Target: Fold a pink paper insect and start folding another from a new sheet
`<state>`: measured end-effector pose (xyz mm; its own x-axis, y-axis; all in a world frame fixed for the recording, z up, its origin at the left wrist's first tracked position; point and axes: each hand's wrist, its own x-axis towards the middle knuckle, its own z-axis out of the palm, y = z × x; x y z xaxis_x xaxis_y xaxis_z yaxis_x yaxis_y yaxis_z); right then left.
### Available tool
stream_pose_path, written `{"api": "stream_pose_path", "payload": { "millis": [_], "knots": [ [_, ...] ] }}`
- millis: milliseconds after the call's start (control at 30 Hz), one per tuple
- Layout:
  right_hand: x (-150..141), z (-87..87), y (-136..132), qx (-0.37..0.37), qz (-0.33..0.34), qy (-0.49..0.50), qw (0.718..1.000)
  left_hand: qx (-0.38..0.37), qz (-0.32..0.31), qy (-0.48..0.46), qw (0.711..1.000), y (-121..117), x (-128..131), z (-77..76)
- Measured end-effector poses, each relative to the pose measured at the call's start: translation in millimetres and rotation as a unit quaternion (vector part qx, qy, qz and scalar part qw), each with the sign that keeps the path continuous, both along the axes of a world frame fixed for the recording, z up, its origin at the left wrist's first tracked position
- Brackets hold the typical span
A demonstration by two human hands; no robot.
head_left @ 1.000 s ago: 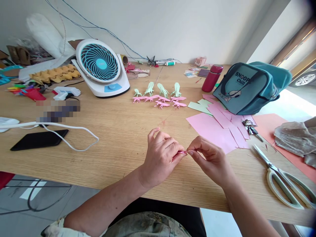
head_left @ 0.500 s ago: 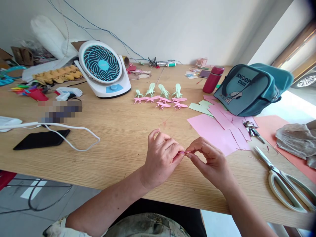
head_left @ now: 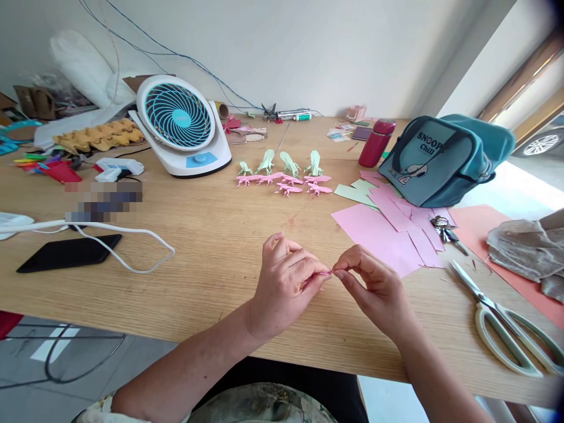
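Observation:
Between my two hands, over the front of the wooden table, is a tiny folded piece of pink paper (head_left: 326,272), mostly hidden by fingers. My left hand (head_left: 291,273) pinches it between thumb and fingertips. Thumb and index finger of my right hand (head_left: 369,283) are pinched together at the paper's right end. Beyond my hands stand several pink folded-paper insects (head_left: 288,188), with several pale green folded-paper insects (head_left: 289,164) just behind them. Sheets and strips of pink paper (head_left: 379,232) lie to the right of the insects.
Large scissors (head_left: 487,305) and keys (head_left: 446,228) lie at the right. Behind them are a teal bag (head_left: 434,164) and a red flask (head_left: 376,144). A fan (head_left: 180,120) stands back left; a white cable (head_left: 150,229) loops beside a black flat object (head_left: 66,252).
The view has shifted slightly. Both hands stay together over the table, and my right fingertips have closed a little more tightly at the end of the pink paper.

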<state>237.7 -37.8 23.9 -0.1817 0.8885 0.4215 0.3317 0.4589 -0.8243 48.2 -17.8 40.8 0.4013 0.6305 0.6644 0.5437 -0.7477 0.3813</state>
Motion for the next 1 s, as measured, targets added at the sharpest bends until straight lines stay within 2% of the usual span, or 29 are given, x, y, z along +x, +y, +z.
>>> {"api": "stream_pose_path", "payload": {
  "millis": [233,467,667,833,1000],
  "knots": [
    [-2.2,-0.4,-0.9,-0.008,0.008,0.009,1.0,0.028,0.008,0.0,1.0,0.2,-0.8,-3.3],
    [-4.7,0.9,-1.6,0.026,0.01,0.014,1.0,0.081,0.035,0.032,0.996,-1.8,1.0,-4.2],
    [-7.5,1.4,-1.2,0.08,-0.006,-0.034,0.996,0.12,0.053,0.045,0.99,-1.3,2.0,-5.8],
    [-6.4,0.9,-1.7,0.133,-0.019,-0.079,0.988,0.126,0.043,0.051,0.99,-0.5,0.4,-5.0],
    [-1.7,-2.0,-3.1,0.145,-0.009,-0.111,0.983,0.105,0.022,0.064,0.992,-1.4,-0.7,-2.8]
  ]
}}
